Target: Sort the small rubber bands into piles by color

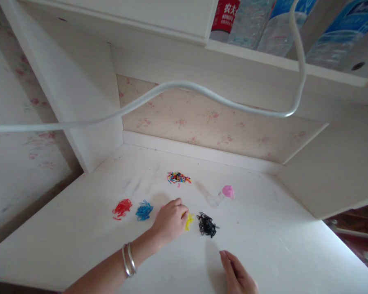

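Note:
My left hand (170,221), with two silver bangles on its wrist, reaches in over the yellow rubber bands (189,221). Its fingers are curled closed, and whatever they pinch is hidden. A bit of a pink heap (162,207) peeks out behind that hand. My right hand (237,274) hovers at the lower front, thumb and fingers pressed together; I cannot make out anything between them. Just right of the yellow ones lies a pile of black rubber bands (207,225). To the left are blue rubber bands (144,210) and red rubber bands (122,208).
A mixed multicoloured pile (178,177) lies farther back on the white desk (263,245). Beside it, a small clear container (217,197) with a pink top (228,192) rests on its side. A white cable (184,84) crosses in front of the shelf, where bottles (251,20) stand.

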Tool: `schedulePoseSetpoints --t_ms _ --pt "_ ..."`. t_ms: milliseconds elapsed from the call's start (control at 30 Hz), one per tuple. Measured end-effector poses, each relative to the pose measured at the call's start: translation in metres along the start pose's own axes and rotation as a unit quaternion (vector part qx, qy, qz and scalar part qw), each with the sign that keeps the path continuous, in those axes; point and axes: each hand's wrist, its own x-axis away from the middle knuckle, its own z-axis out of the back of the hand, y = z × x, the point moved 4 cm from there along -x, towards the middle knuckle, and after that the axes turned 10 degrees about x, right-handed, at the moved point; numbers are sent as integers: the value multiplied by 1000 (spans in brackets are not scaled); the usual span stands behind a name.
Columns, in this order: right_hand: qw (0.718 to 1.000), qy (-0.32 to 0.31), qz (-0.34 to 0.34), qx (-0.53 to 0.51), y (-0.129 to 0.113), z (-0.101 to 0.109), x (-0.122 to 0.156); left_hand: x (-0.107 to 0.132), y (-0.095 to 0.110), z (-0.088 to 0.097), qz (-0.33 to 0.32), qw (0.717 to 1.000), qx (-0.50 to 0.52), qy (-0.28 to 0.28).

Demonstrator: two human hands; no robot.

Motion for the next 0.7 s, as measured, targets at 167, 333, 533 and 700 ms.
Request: schedulePoseSetpoints --t_ms 167,333,533,700 --pt "1000 7 21 21 4 -3 5 26 -12 51 34 989 122 73" --pt "995 -9 89 48 9 -12 14 106 -77 74 197 950 195 144" --pt "981 12 187 53 -31 -7 21 172 -120 77 278 890 198 304" --pt "910 -38 407 71 -122 -16 30 161 -114 73 247 909 255 217"
